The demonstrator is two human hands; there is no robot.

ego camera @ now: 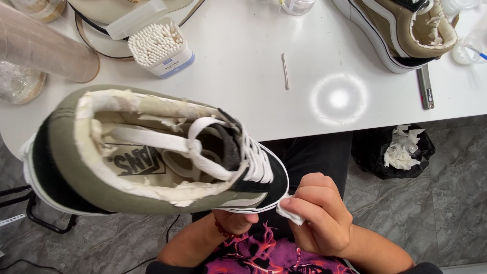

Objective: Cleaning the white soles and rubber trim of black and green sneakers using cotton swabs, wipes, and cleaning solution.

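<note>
While the left hand [236, 221] grips the shoe [152, 157], the right hand [317, 213] pinches a wipe [291, 215] near swabs [157, 45].

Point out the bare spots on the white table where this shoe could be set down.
Widest bare patch on the table: between the cotton swab box and the loose swab. A smaller one lies between that swab and the second shoe. The left end is crowded with clear containers.

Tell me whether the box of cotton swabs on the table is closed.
No, the box of cotton swabs stands open, lid tipped back, swab tips showing.
</note>
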